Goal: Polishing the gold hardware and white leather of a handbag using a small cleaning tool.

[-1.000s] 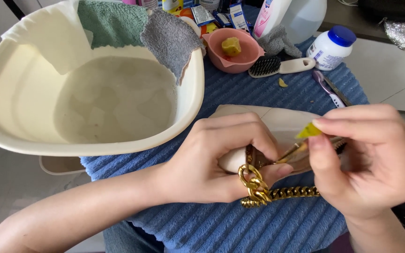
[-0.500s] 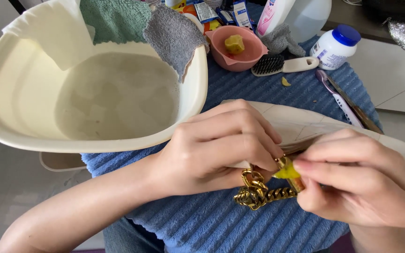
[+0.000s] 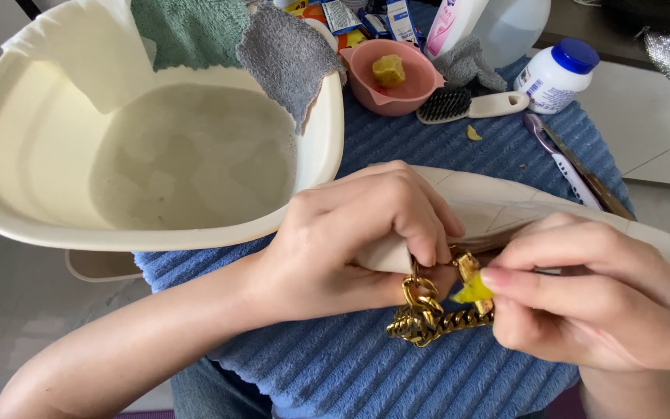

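Observation:
A cream quilted handbag (image 3: pixel 521 208) lies on a blue ribbed towel (image 3: pixel 397 155). My left hand (image 3: pixel 350 240) grips the bag's near corner, just above its gold chain (image 3: pixel 428 314), which bunches on the towel. My right hand (image 3: pixel 599 295) pinches a small yellow piece (image 3: pixel 471 292) and presses it against the gold fitting where the chain joins the bag. The rest of the bag runs off to the right under my right hand.
A large cream basin (image 3: pixel 9 225) with cloudy water sits at the left, with cloths (image 3: pixel 273 39) draped over its rim. Behind are a pink bowl (image 3: pixel 420 89) holding a yellow lump, a small brush (image 3: pixel 467 105), a white blue-capped bottle (image 3: pixel 556 74), tubes and a toothbrush (image 3: pixel 560 159).
My hands and the bag have stayed together while the view shifted. The yellow piece has moved from up near the bag's edge down onto the chain fitting.

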